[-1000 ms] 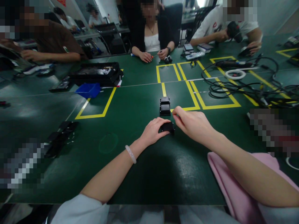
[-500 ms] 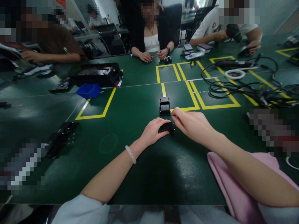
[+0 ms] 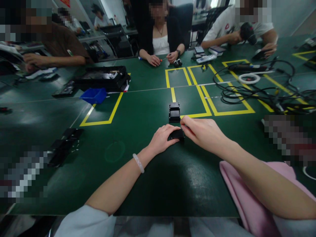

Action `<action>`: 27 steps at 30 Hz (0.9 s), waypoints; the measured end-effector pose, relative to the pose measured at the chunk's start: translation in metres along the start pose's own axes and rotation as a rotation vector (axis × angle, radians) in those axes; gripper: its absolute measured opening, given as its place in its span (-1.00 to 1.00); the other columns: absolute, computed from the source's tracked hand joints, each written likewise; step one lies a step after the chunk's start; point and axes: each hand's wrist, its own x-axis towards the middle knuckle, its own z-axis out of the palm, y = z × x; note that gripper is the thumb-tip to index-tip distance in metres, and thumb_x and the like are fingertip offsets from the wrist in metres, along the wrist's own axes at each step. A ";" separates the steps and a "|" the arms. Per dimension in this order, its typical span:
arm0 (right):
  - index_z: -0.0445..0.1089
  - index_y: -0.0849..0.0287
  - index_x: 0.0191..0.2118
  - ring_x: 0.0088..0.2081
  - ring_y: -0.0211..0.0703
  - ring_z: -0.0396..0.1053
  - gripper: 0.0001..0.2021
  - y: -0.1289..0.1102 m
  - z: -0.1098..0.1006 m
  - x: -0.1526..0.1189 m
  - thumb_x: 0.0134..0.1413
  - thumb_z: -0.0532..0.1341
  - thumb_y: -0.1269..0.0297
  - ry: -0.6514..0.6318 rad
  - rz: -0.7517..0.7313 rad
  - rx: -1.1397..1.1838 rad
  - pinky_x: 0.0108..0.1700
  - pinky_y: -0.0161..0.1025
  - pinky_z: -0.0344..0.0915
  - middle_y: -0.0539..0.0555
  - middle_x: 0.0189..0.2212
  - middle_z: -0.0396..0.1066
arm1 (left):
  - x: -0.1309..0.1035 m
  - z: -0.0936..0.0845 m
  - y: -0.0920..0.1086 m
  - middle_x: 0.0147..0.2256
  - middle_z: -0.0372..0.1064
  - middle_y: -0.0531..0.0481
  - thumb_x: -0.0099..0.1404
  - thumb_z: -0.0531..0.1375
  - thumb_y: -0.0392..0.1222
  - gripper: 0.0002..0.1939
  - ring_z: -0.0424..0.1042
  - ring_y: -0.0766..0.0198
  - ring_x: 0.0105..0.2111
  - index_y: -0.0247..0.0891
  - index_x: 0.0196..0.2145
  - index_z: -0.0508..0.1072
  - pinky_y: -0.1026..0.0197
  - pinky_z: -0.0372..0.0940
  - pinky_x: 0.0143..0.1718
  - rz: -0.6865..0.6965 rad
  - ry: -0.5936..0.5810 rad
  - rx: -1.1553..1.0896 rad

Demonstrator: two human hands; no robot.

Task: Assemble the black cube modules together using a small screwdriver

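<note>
On the green table (image 3: 148, 184), my left hand (image 3: 161, 140) grips a small black block-shaped part (image 3: 177, 134) between thumb and fingers. Its exact kind is too small to make out. My right hand (image 3: 197, 130) is closed in a pinch at the far right corner of that part; whatever sits between the fingertips is hidden. Just beyond both hands, two similar black parts (image 3: 174, 114) stand in a line, one behind the other, near the yellow tape.
Several black parts (image 3: 64, 146) lie at the left. Farther back are a blue bin (image 3: 93, 95) and a black tray (image 3: 103, 77). Coiled black cables (image 3: 237, 93) spread at the right, with pink cloth (image 3: 237, 181) under my right forearm. Other people sit across the table.
My right hand has shifted slightly left and down, closer to the black part. My left hand keeps its grip in the same place.
</note>
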 end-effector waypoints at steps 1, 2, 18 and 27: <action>0.26 0.15 -0.23 -0.45 -0.24 0.37 -0.72 0.000 -0.001 0.000 0.30 -0.11 0.14 -0.007 -0.003 -0.001 -0.48 -0.30 -0.10 0.00 -0.43 0.46 | 0.000 0.000 0.000 -0.05 0.33 -0.06 0.24 0.21 -0.09 -0.60 0.30 0.11 -0.05 -0.16 0.02 0.32 0.04 0.22 -0.01 -0.001 -0.002 0.004; 0.26 0.15 -0.25 -0.46 -0.24 0.37 -0.69 -0.001 -0.001 0.000 0.30 -0.12 0.11 -0.012 -0.003 -0.005 -0.48 -0.30 -0.11 0.00 -0.45 0.45 | 0.000 0.000 0.000 -0.05 0.33 -0.06 0.24 0.21 -0.09 -0.60 0.30 0.11 -0.06 -0.16 0.02 0.32 0.04 0.22 -0.02 -0.002 -0.003 0.007; 0.26 0.15 -0.24 -0.45 -0.19 0.40 -0.69 0.001 0.002 0.001 0.31 -0.12 0.11 -0.007 0.022 -0.029 -0.48 -0.28 -0.10 0.01 -0.45 0.46 | 0.001 -0.002 -0.007 -0.03 0.33 -0.06 0.26 0.20 -0.10 -0.61 0.30 0.11 -0.05 -0.16 0.04 0.32 0.04 0.22 0.00 -0.007 0.001 0.011; 0.22 0.15 -0.14 -0.47 -0.19 0.39 -0.76 0.007 0.002 0.001 0.30 -0.11 0.20 0.007 0.050 -0.012 -0.49 -0.31 -0.08 0.01 -0.42 0.47 | 0.000 -0.002 -0.006 -0.02 0.32 -0.05 0.27 0.18 -0.12 -0.57 0.29 0.13 -0.04 -0.13 0.09 0.28 0.04 0.21 0.02 -0.006 0.002 -0.001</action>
